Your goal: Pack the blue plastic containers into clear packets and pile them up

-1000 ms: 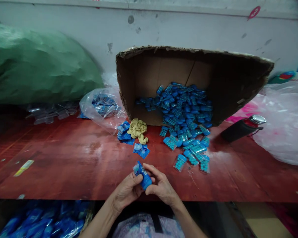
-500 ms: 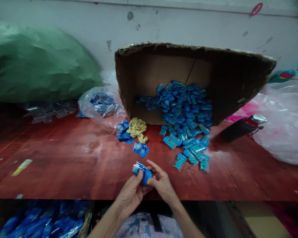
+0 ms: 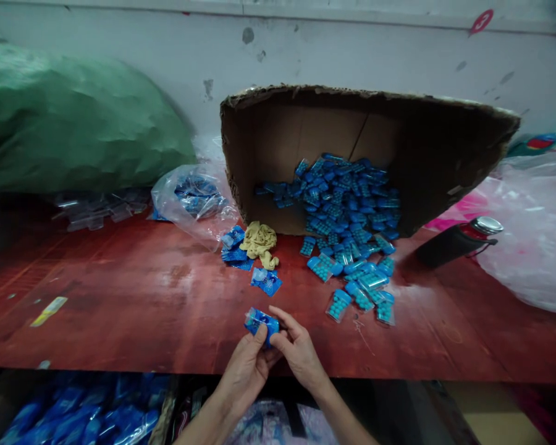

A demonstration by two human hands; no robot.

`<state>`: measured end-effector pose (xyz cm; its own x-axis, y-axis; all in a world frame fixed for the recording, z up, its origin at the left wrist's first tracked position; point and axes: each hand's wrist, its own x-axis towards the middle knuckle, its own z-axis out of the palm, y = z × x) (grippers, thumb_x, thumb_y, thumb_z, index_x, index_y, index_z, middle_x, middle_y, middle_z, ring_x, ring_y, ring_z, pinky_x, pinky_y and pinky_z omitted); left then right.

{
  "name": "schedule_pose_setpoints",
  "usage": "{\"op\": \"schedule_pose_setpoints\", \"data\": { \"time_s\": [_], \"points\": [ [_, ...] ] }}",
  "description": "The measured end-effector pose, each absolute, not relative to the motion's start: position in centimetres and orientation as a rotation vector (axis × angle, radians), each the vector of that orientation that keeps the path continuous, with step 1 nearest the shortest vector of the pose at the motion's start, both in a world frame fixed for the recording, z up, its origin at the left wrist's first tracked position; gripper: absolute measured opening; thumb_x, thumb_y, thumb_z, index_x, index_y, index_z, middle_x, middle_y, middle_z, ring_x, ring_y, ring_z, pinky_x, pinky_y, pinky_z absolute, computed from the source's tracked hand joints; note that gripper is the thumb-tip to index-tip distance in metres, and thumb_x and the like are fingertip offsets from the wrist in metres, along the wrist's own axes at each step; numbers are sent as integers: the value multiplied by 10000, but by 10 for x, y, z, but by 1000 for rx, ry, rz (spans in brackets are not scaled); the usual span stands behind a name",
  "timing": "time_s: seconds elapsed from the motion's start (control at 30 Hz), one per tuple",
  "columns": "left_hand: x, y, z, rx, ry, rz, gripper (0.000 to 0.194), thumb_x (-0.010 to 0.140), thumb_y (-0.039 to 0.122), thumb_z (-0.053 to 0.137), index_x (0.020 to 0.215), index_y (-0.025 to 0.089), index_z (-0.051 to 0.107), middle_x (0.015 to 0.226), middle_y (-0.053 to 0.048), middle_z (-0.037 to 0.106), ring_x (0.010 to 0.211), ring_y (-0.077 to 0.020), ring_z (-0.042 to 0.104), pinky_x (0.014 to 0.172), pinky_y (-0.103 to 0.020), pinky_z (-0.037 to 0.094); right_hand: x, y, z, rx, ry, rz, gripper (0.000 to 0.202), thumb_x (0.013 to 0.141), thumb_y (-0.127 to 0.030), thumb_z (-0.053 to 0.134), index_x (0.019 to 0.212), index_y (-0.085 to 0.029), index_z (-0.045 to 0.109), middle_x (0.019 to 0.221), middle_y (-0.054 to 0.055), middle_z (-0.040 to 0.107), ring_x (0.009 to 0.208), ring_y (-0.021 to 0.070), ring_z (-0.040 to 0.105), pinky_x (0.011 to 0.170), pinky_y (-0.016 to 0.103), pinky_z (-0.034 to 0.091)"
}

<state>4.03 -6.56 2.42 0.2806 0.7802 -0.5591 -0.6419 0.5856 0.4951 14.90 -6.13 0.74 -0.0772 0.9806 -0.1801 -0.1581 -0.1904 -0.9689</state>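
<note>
Near the table's front edge, my left hand (image 3: 248, 364) grips a small blue packet (image 3: 262, 324), thumb on top. My right hand (image 3: 301, 355) closes on the packet's right end with thumb and fingers. Just beyond lies a flat blue wrapper (image 3: 265, 280), with more blue wrappers (image 3: 234, 248) beside a crumpled yellow cloth-like piece (image 3: 259, 240). To the right, clear containers with blue caps and blue balls (image 3: 352, 204) spill from a cardboard box (image 3: 454, 161) lying on its side.
A black bottle (image 3: 451, 244) leans at the right beside a pink-white plastic bag (image 3: 532, 235). At the left are a green sack (image 3: 74, 123) and a clear bag of wrappers (image 3: 192, 198). Below the red table (image 3: 120, 296) sits a bin of blue packets (image 3: 83, 411).
The blue wrapper now covers more of the held item's left end. Both hands have shifted only slightly. The whole view has moved a little.
</note>
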Motion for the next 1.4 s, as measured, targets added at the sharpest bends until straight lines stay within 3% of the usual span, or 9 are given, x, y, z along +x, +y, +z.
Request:
{"op": "schedule_pose_setpoints", "data": {
  "time_s": [0.13,0.3,0.43,0.5,0.7,0.9,1.07,1.23,1.4],
  "points": [
    [42,-64,27,163,928,1002,152,688,285,635,729,138,634,697,-49,692,750,-198,652,777,-334,486,137,-66,2,-1273,-1085,1348,405,751,-208,528,1156,-228,536,644,-48,534,589,105,471,658,240,430],
    [5,-48,34,159,970,1080,187,777,269,523,761,120,635,705,-81,693,759,-207,654,784,-363,493,145,-55,11,-1155,-1403,1280,386,767,-208,538,1150,-246,528,931,4,583,795,136,539,773,257,424],
    [-49,-37,36,56,1064,1380,334,855,300,335,816,126,617,771,-104,691,822,-219,644,764,-386,504,165,-26,20,-1279,-1629,959,236,804,-229,506,1026,-220,586,936,34,576,831,155,539,778,273,419],
    [-60,-39,35,37,1159,1342,270,842,233,366,814,115,607,641,-79,674,742,-199,654,732,-356,512,170,-7,21,-1359,-1735,783,216,816,-247,497,1010,-212,586,943,48,573,888,175,526,808,293,403],
    [-14,-38,28,351,1219,1132,169,705,216,590,857,143,597,541,-10,637,598,-175,637,687,-319,490,150,66,23,-1761,-2016,261,527,787,-390,522,1261,-210,379,1249,122,425,1087,280,399,838,403,356],
    [6,-11,15,942,1354,1241,181,628,230,656,804,191,657,775,-41,668,811,-193,583,795,-264,407,151,110,17,-1772,-2228,240,186,846,-219,446,909,-215,621,947,53,610,927,184,506,771,289,354],
    [5,28,-4,1519,1430,1178,301,686,231,585,983,210,623,1185,-108,553,1223,-264,335,1027,-400,144,162,73,17,-1785,-2198,113,286,847,-229,452,1128,-214,505,1168,93,507,1051,238,418,823,353,316],
    [20,44,-24,1782,1441,954,313,710,220,545,1017,225,608,1279,-134,477,1268,-304,258,1022,-486,34,154,20,5,-1809,-2232,81,186,837,-248,481,994,-240,580,997,76,588,905,237,475,737,351,348],
    [22,10,-23,1720,1426,984,317,696,245,565,1009,220,607,1248,-139,508,1249,-300,299,1032,-464,62,158,-1,-3,-1697,-2217,128,202,850,-180,452,939,-259,615,950,53,602,877,208,478,717,320,356]
  ]
}}
